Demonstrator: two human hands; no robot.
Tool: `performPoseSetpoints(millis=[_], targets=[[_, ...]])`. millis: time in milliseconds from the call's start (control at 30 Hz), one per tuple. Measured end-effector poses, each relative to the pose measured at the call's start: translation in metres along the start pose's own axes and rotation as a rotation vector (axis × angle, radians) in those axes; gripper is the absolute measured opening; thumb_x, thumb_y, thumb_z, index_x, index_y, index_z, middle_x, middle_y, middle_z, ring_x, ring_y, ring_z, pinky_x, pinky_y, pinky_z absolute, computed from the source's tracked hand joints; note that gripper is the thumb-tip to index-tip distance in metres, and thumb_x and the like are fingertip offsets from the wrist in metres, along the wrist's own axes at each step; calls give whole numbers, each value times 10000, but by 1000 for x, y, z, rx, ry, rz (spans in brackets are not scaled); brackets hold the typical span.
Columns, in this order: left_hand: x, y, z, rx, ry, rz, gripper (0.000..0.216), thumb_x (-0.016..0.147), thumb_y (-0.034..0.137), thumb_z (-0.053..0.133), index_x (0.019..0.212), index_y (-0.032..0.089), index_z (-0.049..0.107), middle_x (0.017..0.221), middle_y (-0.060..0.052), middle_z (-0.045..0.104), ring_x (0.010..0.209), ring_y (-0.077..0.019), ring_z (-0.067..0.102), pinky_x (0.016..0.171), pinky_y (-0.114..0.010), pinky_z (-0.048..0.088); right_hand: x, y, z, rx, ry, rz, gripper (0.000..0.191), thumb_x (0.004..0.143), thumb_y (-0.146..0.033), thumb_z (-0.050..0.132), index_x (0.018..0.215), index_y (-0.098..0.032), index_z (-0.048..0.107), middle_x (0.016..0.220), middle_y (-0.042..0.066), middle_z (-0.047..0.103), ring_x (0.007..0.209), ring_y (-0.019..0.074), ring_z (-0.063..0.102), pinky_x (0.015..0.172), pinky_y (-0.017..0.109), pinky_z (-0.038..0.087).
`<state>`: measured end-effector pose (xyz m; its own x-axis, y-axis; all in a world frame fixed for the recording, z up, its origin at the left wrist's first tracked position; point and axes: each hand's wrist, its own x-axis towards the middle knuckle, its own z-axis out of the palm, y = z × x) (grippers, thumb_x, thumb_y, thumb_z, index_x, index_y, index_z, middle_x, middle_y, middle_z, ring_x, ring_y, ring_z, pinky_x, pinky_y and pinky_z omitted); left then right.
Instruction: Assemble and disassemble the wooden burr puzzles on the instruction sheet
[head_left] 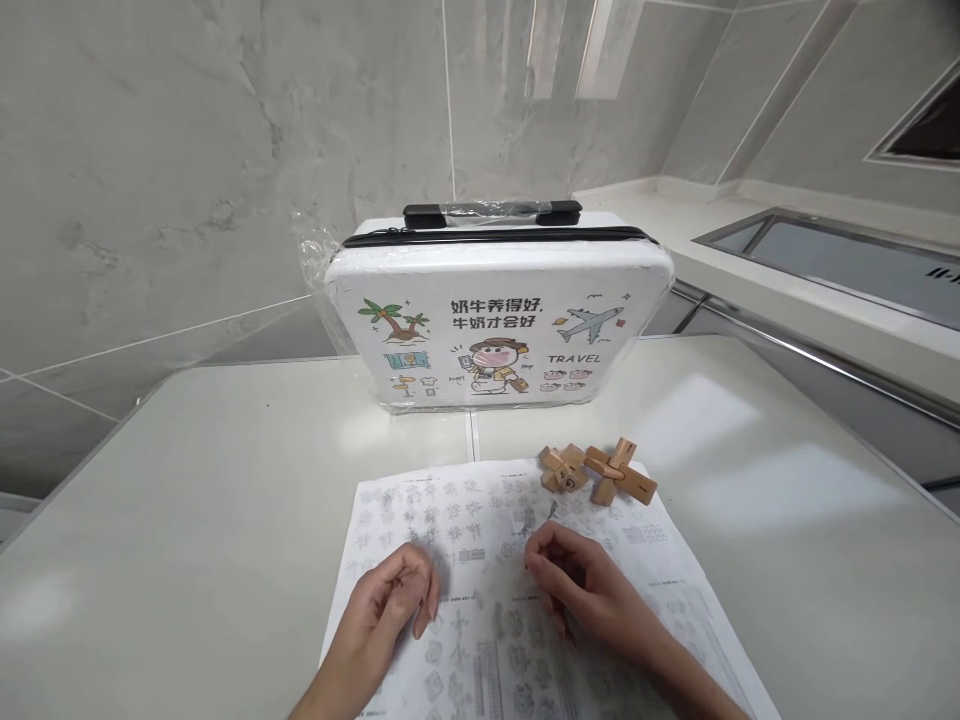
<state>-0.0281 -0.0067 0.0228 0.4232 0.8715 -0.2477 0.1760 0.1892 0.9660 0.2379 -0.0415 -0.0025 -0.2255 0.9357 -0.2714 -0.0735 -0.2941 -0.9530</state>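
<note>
Left fingers (411,572) and right fingers (559,545) curl half-open, empty, above the paper (487,580); table (225,500) extends past its edges.

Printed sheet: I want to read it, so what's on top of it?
Two wooden shapes overlap its far edge; the left hand and right hand are over it. Anything beneath is hidden.

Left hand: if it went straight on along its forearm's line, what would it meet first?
Probably the white case, across the printed sheet, passing left of the wooden pieces; depth is unclear, though.
</note>
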Motion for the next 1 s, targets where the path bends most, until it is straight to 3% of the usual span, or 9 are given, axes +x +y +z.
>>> performPoseSetpoints(millis=[167,367,533,633,767,833,1000], targets=[[0,-3,0,-11,29,-2,485,1034,637,520,790,220,549,719,-32,577,633,-167,412,665,-331,359,2,2,-4,171,5,43,467,946,-669,682,885,-236,519,550,-83,507,378,96,459,358,206,383],[4,-17,-6,24,-22,41,479,1058,618,484,809,220,578,744,-41,600,613,-161,416,636,-324,349,7,2,-16,637,114,45,447,893,-588,773,824,-236,506,593,-95,399,396,57,262,283,146,246],[4,-19,-8,14,-5,47,458,1066,584,496,801,219,576,736,-37,597,615,-159,420,627,-322,337,6,1,-32,1027,175,-107,552,988,-726,572,743,-247,448,541,-99,292,385,66,67,234,146,149],[4,-17,-7,21,-22,52,469,1066,591,490,794,217,567,735,-37,594,613,-158,422,622,-323,336,4,3,-39,1216,201,-160,546,1024,-721,518,748,-257,443,510,-99,317,347,67,87,212,137,152],[3,-10,-2,7,21,24,492,1046,620,514,773,213,550,743,-36,593,626,-158,421,639,-325,343,5,5,-44,1418,210,-183,482,1056,-598,574,742,-259,437,493,-91,410,305,61,249,196,107,190],[1,-5,2,-6,58,-1,494,1034,627,532,766,211,545,739,-32,585,637,-160,417,654,-326,346,6,7,-48,1510,143,-210,447,1090,-526,552,751,-254,448,494,-91,434,305,59,323,202,94,207],[0,3,6,-37,59,-32,489,1030,619,540,760,210,535,717,-13,553,646,-158,401,682,-325,336,8,14,-58,1663,-213,-326,443,1181,-390,306,818,-231,502,527,-86,442,374,59,437,270,75,291]])
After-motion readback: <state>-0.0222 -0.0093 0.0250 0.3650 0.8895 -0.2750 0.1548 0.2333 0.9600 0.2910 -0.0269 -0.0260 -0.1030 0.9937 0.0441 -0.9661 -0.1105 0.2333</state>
